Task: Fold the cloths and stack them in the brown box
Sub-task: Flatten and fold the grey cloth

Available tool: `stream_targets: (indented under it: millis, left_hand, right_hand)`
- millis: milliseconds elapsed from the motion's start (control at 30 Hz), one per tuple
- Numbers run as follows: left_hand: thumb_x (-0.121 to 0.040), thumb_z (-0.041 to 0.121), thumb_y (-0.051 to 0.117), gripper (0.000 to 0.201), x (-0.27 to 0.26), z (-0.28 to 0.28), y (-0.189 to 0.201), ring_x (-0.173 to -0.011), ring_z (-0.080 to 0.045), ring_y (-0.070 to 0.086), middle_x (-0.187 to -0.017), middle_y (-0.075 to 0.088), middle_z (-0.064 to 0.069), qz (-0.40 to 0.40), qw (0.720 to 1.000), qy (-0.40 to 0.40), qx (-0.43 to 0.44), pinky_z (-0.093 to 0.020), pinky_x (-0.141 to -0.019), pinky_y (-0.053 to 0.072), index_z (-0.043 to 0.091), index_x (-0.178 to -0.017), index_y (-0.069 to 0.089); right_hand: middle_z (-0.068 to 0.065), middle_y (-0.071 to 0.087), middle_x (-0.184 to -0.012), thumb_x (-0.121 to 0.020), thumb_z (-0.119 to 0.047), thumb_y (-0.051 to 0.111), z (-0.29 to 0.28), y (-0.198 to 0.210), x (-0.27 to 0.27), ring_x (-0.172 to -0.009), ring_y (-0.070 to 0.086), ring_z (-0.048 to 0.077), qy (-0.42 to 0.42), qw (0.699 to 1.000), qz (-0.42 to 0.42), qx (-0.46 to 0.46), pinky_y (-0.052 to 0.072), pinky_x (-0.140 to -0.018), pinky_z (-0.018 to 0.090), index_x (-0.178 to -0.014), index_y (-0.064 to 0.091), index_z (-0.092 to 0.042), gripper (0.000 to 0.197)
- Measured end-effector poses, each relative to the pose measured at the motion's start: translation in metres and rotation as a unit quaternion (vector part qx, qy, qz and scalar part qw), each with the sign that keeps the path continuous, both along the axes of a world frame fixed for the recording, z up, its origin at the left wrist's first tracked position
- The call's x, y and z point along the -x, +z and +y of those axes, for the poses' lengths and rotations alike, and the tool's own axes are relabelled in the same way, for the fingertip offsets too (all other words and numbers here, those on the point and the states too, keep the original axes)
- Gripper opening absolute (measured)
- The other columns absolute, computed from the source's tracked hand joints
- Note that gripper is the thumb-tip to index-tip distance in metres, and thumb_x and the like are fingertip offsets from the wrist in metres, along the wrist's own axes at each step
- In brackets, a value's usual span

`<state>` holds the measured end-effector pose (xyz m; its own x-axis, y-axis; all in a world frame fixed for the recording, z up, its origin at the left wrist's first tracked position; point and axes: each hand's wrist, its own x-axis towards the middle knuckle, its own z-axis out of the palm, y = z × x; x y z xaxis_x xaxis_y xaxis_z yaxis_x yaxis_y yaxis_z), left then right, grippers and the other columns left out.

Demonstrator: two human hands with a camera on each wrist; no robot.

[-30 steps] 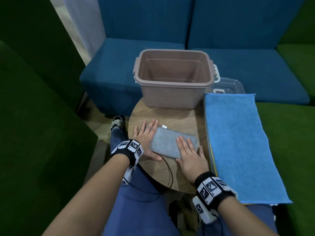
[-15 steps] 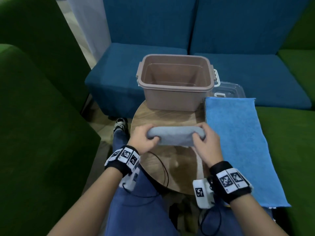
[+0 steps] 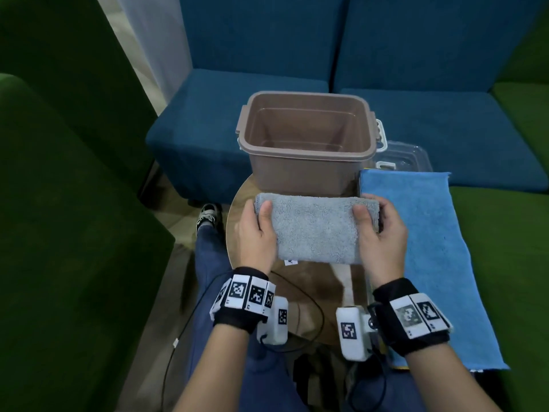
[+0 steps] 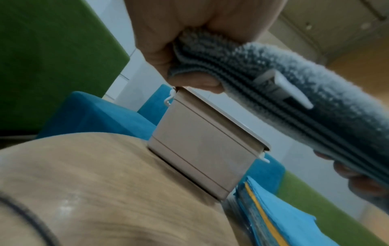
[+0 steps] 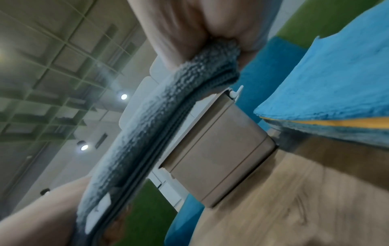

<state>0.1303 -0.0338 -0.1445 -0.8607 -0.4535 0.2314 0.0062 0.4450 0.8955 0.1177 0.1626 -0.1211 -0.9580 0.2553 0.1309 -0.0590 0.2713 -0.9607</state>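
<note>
A folded grey cloth [image 3: 315, 227] is held level in the air above the round wooden table [image 3: 246, 197], just in front of the brown box [image 3: 306, 135]. My left hand [image 3: 257, 230] grips its left end, thumb on top and fingers underneath. At the right end my right hand [image 3: 380, 233] grips it the same way. The box stands with nothing visible inside. In the left wrist view the grey cloth [image 4: 263, 93] shows several stacked layers and a white tag, with the brown box [image 4: 206, 146] behind. The right wrist view shows the grey cloth [image 5: 160, 126] before the box [image 5: 219, 156].
A stack of blue cloths [image 3: 430, 251] lies on the green seat to the right of the table. A clear plastic lid [image 3: 407, 157] sits behind them on the blue sofa [image 3: 430, 120]. A green chair [image 3: 59, 233] stands at the left. Cables hang over my lap.
A second ago both hands pressed flat on the grey cloth on the table. They took hold of its ends and lifted it up and forward towards the brown box.
</note>
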Motion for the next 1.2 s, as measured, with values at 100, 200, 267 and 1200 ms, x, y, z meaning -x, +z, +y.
stream_targets:
  millis: [100,200,267,1200]
  left_hand:
    - [-0.102,0.032,0.042,0.024,0.004,0.001,0.008,-0.068,-0.012,0.051,-0.074,0.052,0.008,0.026,0.998,-0.038,-0.04,-0.04,-0.067,0.046,0.015,-0.085,0.048]
    - [-0.101,0.038,0.041,0.03,0.017,-0.007,0.02,-0.064,-0.015,0.05,-0.068,0.049,0.008,0.03,0.997,-0.075,0.013,-0.036,-0.062,0.044,0.015,-0.083,0.048]
    - [-0.099,0.042,0.042,0.029,0.031,-0.012,0.03,-0.07,-0.016,0.055,-0.074,0.055,0.01,0.025,0.994,-0.067,0.08,-0.035,-0.065,0.046,0.018,-0.088,0.053]
    - [-0.052,0.022,0.059,0.006,0.065,0.008,0.01,-0.042,-0.019,0.055,-0.047,0.054,0.002,-0.134,0.841,-0.215,0.479,-0.021,-0.05,0.038,0.018,-0.047,0.059]
  right_hand:
    - [0.007,0.074,-0.101,-0.077,-0.038,0.07,0.0,0.009,-0.006,-0.093,0.072,0.02,0.1,0.954,-0.18,0.218,0.059,-0.074,0.03,-0.104,0.067,-0.011,0.039]
    - [0.006,0.074,-0.101,-0.073,-0.03,0.077,0.009,0.011,-0.008,-0.095,0.071,0.02,0.191,0.929,-0.193,0.251,0.059,-0.073,0.029,-0.102,0.068,-0.012,0.036]
    - [-0.006,0.074,-0.087,-0.079,-0.021,0.075,0.013,0.017,0.0,-0.082,0.069,0.008,0.18,0.961,-0.124,0.172,0.055,-0.068,0.022,-0.095,0.066,-0.014,0.02]
    - [0.001,0.067,-0.092,-0.089,-0.022,0.066,-0.094,0.104,0.151,-0.088,0.062,0.017,0.349,0.889,0.0,-0.297,0.044,-0.073,0.027,-0.091,0.063,-0.013,0.011]
